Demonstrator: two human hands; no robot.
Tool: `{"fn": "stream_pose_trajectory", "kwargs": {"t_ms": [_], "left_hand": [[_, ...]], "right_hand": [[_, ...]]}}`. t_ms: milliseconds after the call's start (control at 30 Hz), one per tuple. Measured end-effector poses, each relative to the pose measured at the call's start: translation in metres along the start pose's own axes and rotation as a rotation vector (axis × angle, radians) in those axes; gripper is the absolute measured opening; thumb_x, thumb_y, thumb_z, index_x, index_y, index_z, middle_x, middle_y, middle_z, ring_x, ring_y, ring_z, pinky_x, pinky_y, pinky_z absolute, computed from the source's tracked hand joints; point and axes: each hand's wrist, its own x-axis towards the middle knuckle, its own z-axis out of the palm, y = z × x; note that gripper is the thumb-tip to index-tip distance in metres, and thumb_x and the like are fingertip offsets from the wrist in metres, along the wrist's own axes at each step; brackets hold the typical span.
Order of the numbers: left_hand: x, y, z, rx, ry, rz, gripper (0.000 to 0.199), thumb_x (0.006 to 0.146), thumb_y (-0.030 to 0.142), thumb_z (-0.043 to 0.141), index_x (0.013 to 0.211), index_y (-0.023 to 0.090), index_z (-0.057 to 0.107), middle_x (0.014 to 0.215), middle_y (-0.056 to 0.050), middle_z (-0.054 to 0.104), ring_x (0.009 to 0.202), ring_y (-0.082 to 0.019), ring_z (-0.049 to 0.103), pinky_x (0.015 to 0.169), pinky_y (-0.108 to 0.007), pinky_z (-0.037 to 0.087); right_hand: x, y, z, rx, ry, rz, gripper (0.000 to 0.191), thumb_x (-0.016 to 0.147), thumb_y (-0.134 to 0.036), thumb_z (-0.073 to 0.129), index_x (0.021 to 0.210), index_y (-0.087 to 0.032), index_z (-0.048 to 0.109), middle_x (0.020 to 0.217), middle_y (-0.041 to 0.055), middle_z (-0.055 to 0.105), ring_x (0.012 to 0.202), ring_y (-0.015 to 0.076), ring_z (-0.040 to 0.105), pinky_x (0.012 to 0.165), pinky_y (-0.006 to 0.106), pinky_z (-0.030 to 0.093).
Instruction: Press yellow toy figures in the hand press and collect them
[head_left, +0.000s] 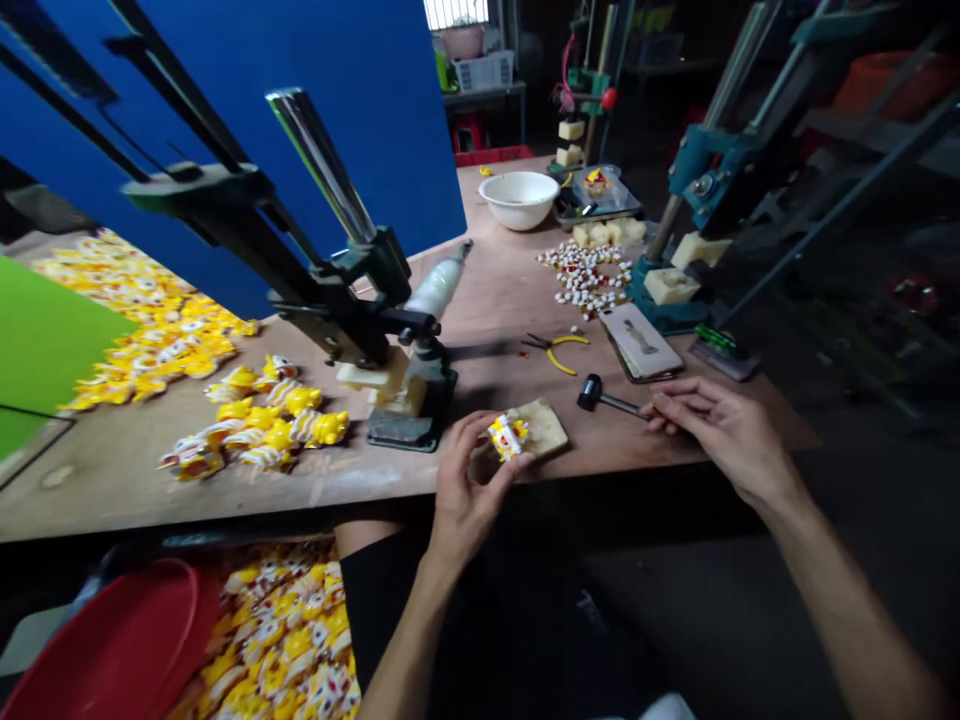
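Observation:
My left hand [469, 480] is closed around a small yellow-and-white plastic figure [508, 437] with red marks, its thumb and fingers on either side. The figure is at the left part of a pale, worn block [544, 428] near the table's front edge. To the right, my right hand [709, 425] pinches the handle end of a small black-headed hammer [592, 392]. The hammer's head points left, toward the block, and lies at the table surface. Yellow-handled pliers [562, 353] rest just behind the hammer.
A hand press [405, 390] stands left of the block, with several yellow figures [270, 415] beside it. Small white-and-red pieces [589, 275], a phone [641, 342] and another press [671, 290] are at right. A white bowl [519, 205] stands farther back; a red basin [112, 640] is below left.

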Motion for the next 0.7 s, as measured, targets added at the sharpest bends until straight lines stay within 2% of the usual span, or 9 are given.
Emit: {"fn": "stream_pose_trajectory", "kwargs": {"t_ms": [133,233,300,400,533,633,700], "left_hand": [[0.008,-0.015,0.008,0.012,-0.028,0.022,0.046,0.091,0.039,0.088,0.134,0.028,0.076,0.145,-0.012,0.071,0.139,-0.033,0.063,0.123,-0.051,0.046],[0.009,-0.023,0.010,-0.008,-0.043,-0.031,0.052,0.093,0.042,0.086,0.142,0.029,0.073,0.146,-0.012,0.072,0.137,-0.033,0.065,0.121,-0.052,0.048],[0.010,-0.027,0.011,-0.001,-0.059,-0.044,0.052,0.093,0.043,0.085,0.141,0.029,0.073,0.147,-0.012,0.071,0.139,-0.034,0.065,0.121,-0.052,0.048],[0.011,-0.035,0.012,0.038,-0.066,-0.035,0.052,0.093,0.045,0.084,0.141,0.028,0.073,0.148,-0.013,0.072,0.139,-0.036,0.065,0.121,-0.055,0.049],[0.011,-0.043,0.014,0.077,-0.053,-0.012,0.053,0.093,0.046,0.083,0.142,0.028,0.072,0.147,-0.013,0.073,0.136,-0.037,0.068,0.117,-0.055,0.054],[0.008,-0.043,0.015,0.085,-0.050,-0.011,0.056,0.095,0.045,0.081,0.148,0.029,0.068,0.149,-0.014,0.071,0.135,-0.036,0.069,0.116,-0.055,0.056],[0.005,-0.042,0.015,0.065,-0.052,-0.009,0.055,0.096,0.044,0.080,0.148,0.029,0.067,0.151,-0.014,0.070,0.137,-0.036,0.068,0.117,-0.055,0.055]], "right_hand": [[-0.004,0.015,0.015,0.082,-0.058,0.097,0.049,0.086,-0.063,0.089,0.110,-0.022,0.076,0.103,0.0104,0.084,0.081,0.0220,0.080,0.072,0.031,0.068],[0.004,0.018,0.025,0.079,-0.051,0.038,0.048,0.085,-0.063,0.089,0.107,-0.023,0.077,0.095,0.0090,0.083,0.077,0.0209,0.079,0.071,0.030,0.067],[0.019,0.019,0.030,0.056,-0.039,-0.032,0.045,0.085,-0.063,0.088,0.104,-0.023,0.077,0.090,0.0073,0.082,0.073,0.0205,0.077,0.069,0.030,0.066],[0.060,0.016,0.036,-0.073,-0.021,-0.152,0.038,0.092,-0.060,0.081,0.106,-0.024,0.076,0.094,0.0069,0.082,0.075,0.0226,0.078,0.066,0.032,0.065],[0.139,-0.002,0.050,-0.636,0.036,-0.390,0.021,0.107,-0.034,0.061,0.113,-0.021,0.076,0.111,0.0093,0.082,0.097,0.0244,0.078,0.087,0.032,0.059],[0.195,-0.021,0.055,-0.858,0.024,-0.433,0.020,0.105,-0.022,0.058,0.114,-0.018,0.075,0.117,0.0128,0.080,0.107,0.0262,0.073,0.094,0.032,0.053],[0.218,-0.031,0.057,-0.921,-0.014,-0.438,0.021,0.105,-0.020,0.057,0.115,-0.016,0.075,0.121,0.0155,0.078,0.112,0.0273,0.069,0.097,0.032,0.050]]}}
